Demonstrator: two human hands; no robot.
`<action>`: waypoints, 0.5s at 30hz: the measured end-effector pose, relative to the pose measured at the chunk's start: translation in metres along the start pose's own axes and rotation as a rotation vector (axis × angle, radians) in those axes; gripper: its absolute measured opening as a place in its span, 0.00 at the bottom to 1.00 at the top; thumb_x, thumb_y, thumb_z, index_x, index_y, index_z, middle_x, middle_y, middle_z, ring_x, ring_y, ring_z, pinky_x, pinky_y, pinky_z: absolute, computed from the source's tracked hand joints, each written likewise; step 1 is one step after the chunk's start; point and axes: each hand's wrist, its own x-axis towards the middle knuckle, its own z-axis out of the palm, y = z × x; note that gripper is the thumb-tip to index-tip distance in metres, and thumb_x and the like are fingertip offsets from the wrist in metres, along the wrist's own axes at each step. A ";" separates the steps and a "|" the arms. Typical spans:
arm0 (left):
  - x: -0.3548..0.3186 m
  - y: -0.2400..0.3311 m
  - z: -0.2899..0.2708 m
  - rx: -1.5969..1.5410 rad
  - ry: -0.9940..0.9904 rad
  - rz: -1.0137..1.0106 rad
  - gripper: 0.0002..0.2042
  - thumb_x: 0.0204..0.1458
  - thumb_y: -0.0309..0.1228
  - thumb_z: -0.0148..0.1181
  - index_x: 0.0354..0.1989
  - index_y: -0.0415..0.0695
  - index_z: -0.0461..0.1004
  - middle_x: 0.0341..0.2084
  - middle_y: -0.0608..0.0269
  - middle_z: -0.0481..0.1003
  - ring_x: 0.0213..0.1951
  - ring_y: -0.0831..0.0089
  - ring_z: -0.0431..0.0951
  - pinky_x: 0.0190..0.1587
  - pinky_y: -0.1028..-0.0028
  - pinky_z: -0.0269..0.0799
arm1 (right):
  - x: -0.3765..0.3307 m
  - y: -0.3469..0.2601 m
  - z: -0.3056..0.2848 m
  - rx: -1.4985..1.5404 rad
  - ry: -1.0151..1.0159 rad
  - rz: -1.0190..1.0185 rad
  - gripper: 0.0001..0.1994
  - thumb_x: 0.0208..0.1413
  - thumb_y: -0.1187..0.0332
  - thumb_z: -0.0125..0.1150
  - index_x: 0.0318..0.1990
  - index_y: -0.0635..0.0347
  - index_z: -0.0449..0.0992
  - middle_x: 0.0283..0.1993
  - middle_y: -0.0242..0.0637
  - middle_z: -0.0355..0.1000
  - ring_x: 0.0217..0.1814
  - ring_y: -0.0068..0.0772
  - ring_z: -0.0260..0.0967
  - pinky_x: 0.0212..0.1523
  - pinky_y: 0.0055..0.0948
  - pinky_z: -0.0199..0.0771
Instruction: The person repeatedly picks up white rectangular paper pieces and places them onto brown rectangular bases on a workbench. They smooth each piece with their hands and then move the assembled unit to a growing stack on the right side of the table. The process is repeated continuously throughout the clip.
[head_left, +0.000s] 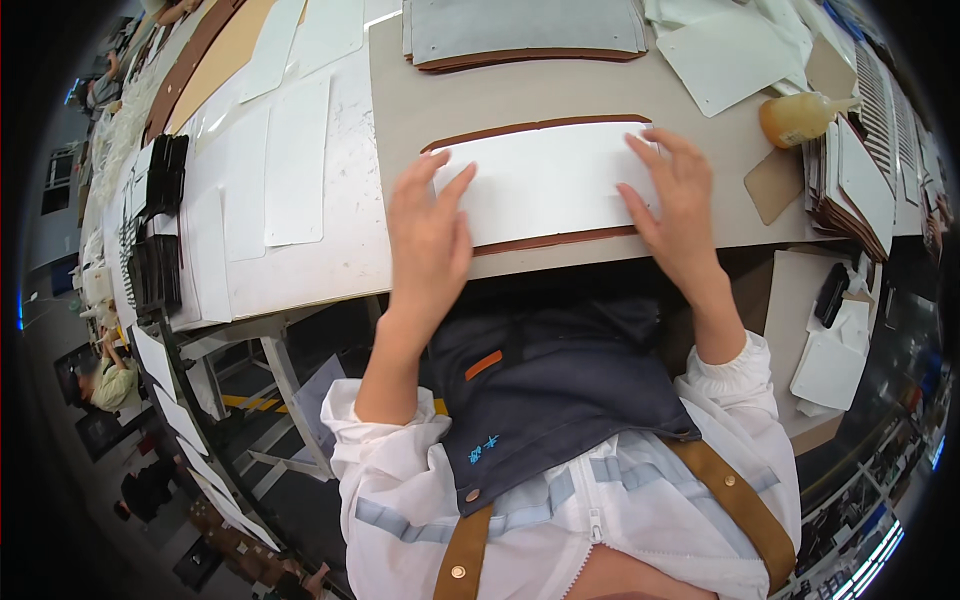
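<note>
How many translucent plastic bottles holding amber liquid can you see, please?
1 bottle, right of the bare right hand, near the stacked white and brown sheets; others may be hidden.

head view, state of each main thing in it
White sheet: flat over brown piece
Brown piece: mostly covered, edges showing
Left hand: open, at sheet's left end
Right hand: open, at sheet's right end
Grey-topped stack: piled flat
Amber bottle: spout pointing right, upright or lying unclear
Jacket zip: undone at neck
</note>
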 end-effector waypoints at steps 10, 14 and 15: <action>-0.050 0.026 0.018 -0.169 0.172 -0.171 0.19 0.58 0.17 0.55 0.58 0.42 0.72 0.57 0.50 0.72 0.56 0.52 0.73 0.60 0.57 0.67 | 0.023 -0.058 0.037 0.318 -0.250 -0.193 0.34 0.52 0.66 0.73 0.66 0.67 0.68 0.73 0.47 0.62 0.78 0.50 0.55 0.76 0.48 0.56; -0.070 0.002 0.018 -0.258 0.290 -0.211 0.21 0.58 0.13 0.49 0.61 0.38 0.68 0.57 0.49 0.73 0.58 0.51 0.74 0.60 0.59 0.69 | 0.028 -0.067 0.049 0.343 -0.301 -0.227 0.36 0.53 0.62 0.72 0.68 0.65 0.66 0.75 0.45 0.60 0.79 0.48 0.53 0.77 0.48 0.54; -0.074 -0.001 0.018 -0.248 0.257 -0.216 0.23 0.57 0.11 0.47 0.63 0.36 0.65 0.58 0.48 0.74 0.58 0.51 0.76 0.60 0.59 0.70 | 0.029 -0.069 0.052 0.332 -0.315 -0.234 0.36 0.54 0.61 0.72 0.69 0.64 0.65 0.76 0.43 0.59 0.80 0.48 0.52 0.77 0.48 0.54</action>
